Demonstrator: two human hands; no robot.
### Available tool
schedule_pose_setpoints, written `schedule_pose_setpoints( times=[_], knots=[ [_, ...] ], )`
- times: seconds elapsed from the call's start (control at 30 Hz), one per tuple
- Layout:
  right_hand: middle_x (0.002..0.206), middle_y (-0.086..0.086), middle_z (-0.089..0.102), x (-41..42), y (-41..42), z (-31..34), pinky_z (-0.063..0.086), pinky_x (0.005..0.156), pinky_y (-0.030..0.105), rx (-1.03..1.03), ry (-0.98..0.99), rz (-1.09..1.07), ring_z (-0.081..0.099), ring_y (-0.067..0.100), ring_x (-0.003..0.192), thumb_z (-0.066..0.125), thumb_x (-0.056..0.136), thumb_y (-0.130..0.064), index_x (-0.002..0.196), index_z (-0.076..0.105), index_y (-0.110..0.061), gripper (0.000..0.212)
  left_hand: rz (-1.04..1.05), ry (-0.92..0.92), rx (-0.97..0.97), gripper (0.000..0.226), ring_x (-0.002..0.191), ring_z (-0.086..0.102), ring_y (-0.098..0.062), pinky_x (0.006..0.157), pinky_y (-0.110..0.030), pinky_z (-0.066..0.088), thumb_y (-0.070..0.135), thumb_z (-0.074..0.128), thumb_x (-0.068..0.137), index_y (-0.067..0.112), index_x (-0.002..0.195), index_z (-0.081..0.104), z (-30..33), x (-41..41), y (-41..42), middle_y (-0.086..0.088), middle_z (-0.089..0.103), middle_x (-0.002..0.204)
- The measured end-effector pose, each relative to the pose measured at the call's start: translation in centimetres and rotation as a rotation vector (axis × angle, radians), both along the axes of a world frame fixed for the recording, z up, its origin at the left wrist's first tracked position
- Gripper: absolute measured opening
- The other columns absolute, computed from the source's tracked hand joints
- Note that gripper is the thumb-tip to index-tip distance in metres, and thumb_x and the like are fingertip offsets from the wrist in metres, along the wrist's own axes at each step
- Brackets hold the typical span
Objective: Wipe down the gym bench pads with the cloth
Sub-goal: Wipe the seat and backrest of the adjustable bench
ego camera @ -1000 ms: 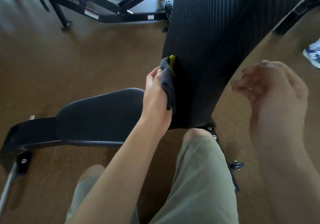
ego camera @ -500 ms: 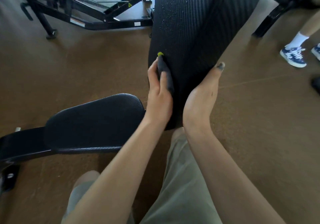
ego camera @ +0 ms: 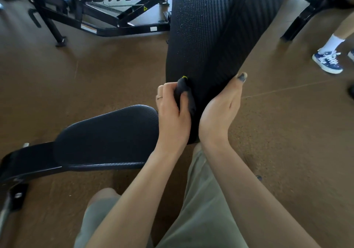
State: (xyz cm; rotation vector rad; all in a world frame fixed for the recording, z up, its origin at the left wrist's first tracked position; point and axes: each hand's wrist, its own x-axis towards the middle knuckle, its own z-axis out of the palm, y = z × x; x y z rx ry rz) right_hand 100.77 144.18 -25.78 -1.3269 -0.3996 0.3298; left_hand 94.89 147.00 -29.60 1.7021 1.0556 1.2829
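The black ribbed back pad (ego camera: 214, 29) rises tilted in front of me, with small droplets on its upper left face. My left hand (ego camera: 172, 117) grips a dark cloth (ego camera: 184, 92) with a yellow tag and presses it against the pad's lower left edge. My right hand (ego camera: 222, 110) clasps the pad's lower right edge, thumb up along the side, fingers hidden behind it. The black seat pad (ego camera: 107, 136) lies flat to the left of my hands.
Another black bench frame (ego camera: 107, 18) stands on the brown floor at the back left. More dark equipment (ego camera: 310, 8) is at the top right. A person's foot in a blue sneaker (ego camera: 327, 62) is at the right edge. My knees in olive shorts are below.
My right hand came in from the air and took hold of the back pad's right edge. My left hand with the cloth slid slightly down the pad's left edge.
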Motion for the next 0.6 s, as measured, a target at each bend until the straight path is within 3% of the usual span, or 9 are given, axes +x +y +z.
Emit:
schedule_pose_setpoints(
  times=[0.07, 0.2, 0.3, 0.37, 0.47, 0.53, 0.6],
  knots=[
    [0.097, -0.034, 0.061, 0.8, 0.0, 0.1, 0.042, 0.089, 0.025, -0.014, -0.042, -0.016, 0.059, -0.009, 0.098, 0.021, 0.106, -0.054, 0.098, 0.052, -0.051, 0.032, -0.036, 0.007, -0.032, 0.005, 0.095, 0.058, -0.024, 0.084, -0.049, 0.052, 0.020, 0.046, 0.108, 0.017, 0.109, 0.049, 0.5, 0.0, 0.4, -0.006, 0.058, 0.104],
    [0.095, -0.031, 0.060, 0.6, -0.1, 0.2, 0.041, 0.090, 0.026, -0.035, -0.056, -0.025, 0.057, -0.009, 0.096, 0.021, 0.108, -0.049, 0.093, 0.052, -0.047, 0.035, -0.052, -0.039, 0.085, 0.009, 0.083, 0.054, -0.010, 0.075, -0.029, 0.047, 0.015, 0.046, 0.108, 0.007, 0.108, 0.048, 4.0, 0.3, 1.0, 0.003, 0.055, 0.091],
    [0.100, -0.021, 0.062, 0.8, -0.1, 0.0, 0.045, 0.092, 0.032, -0.033, -0.075, -0.030, 0.059, -0.002, 0.099, 0.021, 0.107, -0.050, 0.096, 0.054, -0.045, 0.035, -0.062, -0.106, 0.148, 0.006, 0.084, 0.053, -0.011, 0.075, -0.026, 0.044, 0.016, 0.044, 0.108, 0.011, 0.105, 0.045, 6.5, 1.4, 2.0, 0.001, 0.054, 0.091],
    [0.098, -0.021, 0.061, 0.8, 0.0, -0.1, 0.045, 0.092, 0.034, -0.007, -0.043, -0.022, 0.059, -0.001, 0.097, 0.021, 0.106, -0.050, 0.096, 0.054, -0.043, 0.035, -0.074, -0.112, 0.128, 0.007, 0.088, 0.056, -0.021, 0.076, -0.032, 0.046, 0.019, 0.043, 0.110, 0.013, 0.106, 0.043, 5.4, 1.7, 2.3, -0.008, 0.056, 0.096],
    [0.102, -0.021, 0.063, 0.7, 0.0, -0.3, 0.045, 0.090, 0.029, 0.017, -0.018, -0.004, 0.060, -0.002, 0.100, 0.023, 0.107, -0.050, 0.105, 0.057, -0.039, 0.036, -0.098, -0.094, -0.049, 0.017, 0.090, 0.055, -0.034, 0.080, -0.059, 0.049, 0.028, 0.041, 0.109, 0.011, 0.109, 0.044, -0.8, 0.8, 1.7, -0.016, 0.055, 0.100],
    [0.101, -0.032, 0.062, 0.6, -0.1, -0.5, 0.043, 0.086, 0.022, 0.011, -0.018, 0.023, 0.059, -0.009, 0.100, 0.023, 0.106, -0.053, 0.105, 0.054, -0.048, 0.031, -0.091, -0.066, -0.256, 0.024, 0.091, 0.057, -0.030, 0.084, -0.064, 0.047, 0.039, 0.040, 0.105, 0.016, 0.108, 0.046, -4.0, 0.0, 0.5, -0.011, 0.057, 0.101],
    [0.097, -0.037, 0.060, 0.5, -0.1, -0.5, 0.042, 0.083, 0.018, -0.022, -0.034, 0.013, 0.058, -0.013, 0.098, 0.022, 0.106, -0.054, 0.102, 0.050, -0.052, 0.029, -0.070, -0.020, -0.367, 0.015, 0.096, 0.062, -0.025, 0.087, -0.061, 0.050, 0.036, 0.040, 0.109, 0.023, 0.108, 0.048, -4.9, -0.2, -0.4, -0.009, 0.062, 0.105]
  ],
)
